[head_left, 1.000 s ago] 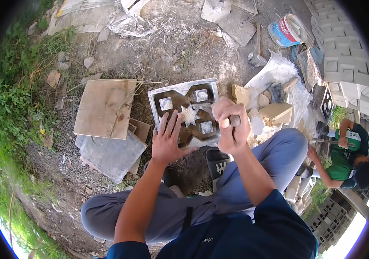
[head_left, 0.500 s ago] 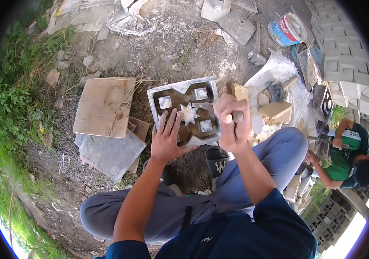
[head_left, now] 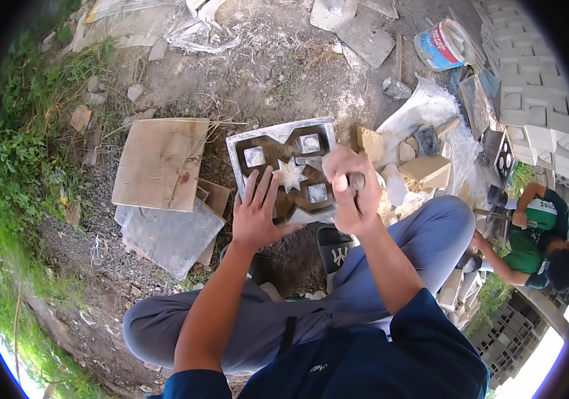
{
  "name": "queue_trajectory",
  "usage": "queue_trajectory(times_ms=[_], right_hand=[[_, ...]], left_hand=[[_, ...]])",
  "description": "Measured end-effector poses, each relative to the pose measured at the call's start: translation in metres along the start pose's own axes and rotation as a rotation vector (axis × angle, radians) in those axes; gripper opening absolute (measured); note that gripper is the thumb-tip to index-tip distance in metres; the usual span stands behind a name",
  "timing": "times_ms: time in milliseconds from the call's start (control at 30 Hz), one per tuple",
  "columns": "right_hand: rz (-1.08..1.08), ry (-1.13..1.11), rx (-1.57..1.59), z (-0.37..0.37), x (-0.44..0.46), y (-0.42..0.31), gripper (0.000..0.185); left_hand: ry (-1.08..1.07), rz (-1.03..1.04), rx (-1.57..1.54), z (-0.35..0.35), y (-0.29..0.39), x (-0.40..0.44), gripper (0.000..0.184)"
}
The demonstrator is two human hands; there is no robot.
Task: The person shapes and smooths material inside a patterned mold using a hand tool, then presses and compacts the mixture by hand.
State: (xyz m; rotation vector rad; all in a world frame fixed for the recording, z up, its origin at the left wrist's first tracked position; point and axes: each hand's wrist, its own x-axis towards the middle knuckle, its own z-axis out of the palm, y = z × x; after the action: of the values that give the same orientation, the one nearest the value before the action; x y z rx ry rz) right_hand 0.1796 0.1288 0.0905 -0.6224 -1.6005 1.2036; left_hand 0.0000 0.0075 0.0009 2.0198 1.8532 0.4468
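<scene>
Grey frame, jagged whitish star

Looks like dull metal on the mould. Seems matt wood on the board, smooth plastic on the bucket.

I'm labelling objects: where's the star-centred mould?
In the head view, the star-centred mould sits near the middle, right of the tan board, the left hand over its left edge.

A Nippon Paint bucket is near the stacked pale blocks. On the left side, green weeds are growing. One brown wooden board partly covers a grey flat sheet.
</scene>
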Motion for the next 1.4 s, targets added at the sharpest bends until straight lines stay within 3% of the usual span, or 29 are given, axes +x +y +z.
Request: queue_trajectory(times_ms=[67, 167, 233, 333, 467, 567, 600, 633, 800, 900, 967, 1033, 1100, 1200, 1400], right_hand=[[-0.245, 0.005, 0.086, 0.004, -0.003, -0.006, 0.015], [-0.154, -0.029, -0.033, 0.0, -0.003, 0.008, 0.015], [-0.189, 0.016, 0.007, 0.003, 0.003, 0.003, 0.015], [-0.27, -0.1, 0.072, 0.001, 0.008, -0.017, 0.017], [-0.128, -0.117, -0.03, -0.004, 0.011, -0.008, 0.019], [-0.219, -0.118, 0.074, -0.004, 0.009, -0.018, 0.02], [-0.18, -0.062, 0.102, 0.0, 0.007, -0.009, 0.019], [0.017, -0.081, 0.037, -0.004, 0.006, -0.006, 0.02], [-0.149, -0.072, 0.129, -0.005, 0.006, -0.027, 0.021], [0.048, -0.063, 0.064, -0.001, 0.006, -0.003, 0.021], [0.005, -0.056, 0.025, -0.006, 0.009, -0.007, 0.021], [-0.171, -0.074, 0.122, -0.004, 0.007, -0.017, 0.02], [-0.15, -0.07, 0.113, 0.001, 0.001, -0.009, 0.021], [0.095, -0.04, 0.154, -0.001, 0.006, 0.016, 0.018], [0.112, -0.003, 0.14, 0.0, 0.008, -0.005, 0.019]], left_hand=[[0.046, 0.022, -0.011, 0.005, -0.005, -0.002, 0.128], [0.042, 0.019, -0.014, 0.005, -0.006, 0.0, 0.128], [0.022, 0.009, -0.03, 0.004, -0.003, -0.001, 0.128], [0.032, 0.014, -0.025, 0.004, -0.006, -0.001, 0.129], [-0.013, -0.011, -0.038, 0.001, -0.003, 0.002, 0.128], [0.006, -0.003, -0.037, 0.001, -0.004, 0.0, 0.129], [0.012, -0.004, -0.048, 0.004, -0.005, -0.001, 0.129], [0.004, -0.007, -0.053, 0.004, -0.002, -0.007, 0.129], [-0.009, -0.009, -0.029, 0.002, -0.005, 0.001, 0.128], [0.023, 0.015, -0.042, 0.005, -0.004, -0.001, 0.128], [-0.02, -0.016, -0.021, 0.003, -0.004, 0.001, 0.129], [-0.019, -0.014, 0.013, 0.0, -0.005, 0.002, 0.129], [0.017, 0.005, -0.028, 0.003, -0.005, 0.0, 0.129], [0.023, 0.019, -0.028, 0.004, -0.005, -0.001, 0.129], [0.027, 0.019, -0.015, 0.003, -0.005, -0.003, 0.128]])
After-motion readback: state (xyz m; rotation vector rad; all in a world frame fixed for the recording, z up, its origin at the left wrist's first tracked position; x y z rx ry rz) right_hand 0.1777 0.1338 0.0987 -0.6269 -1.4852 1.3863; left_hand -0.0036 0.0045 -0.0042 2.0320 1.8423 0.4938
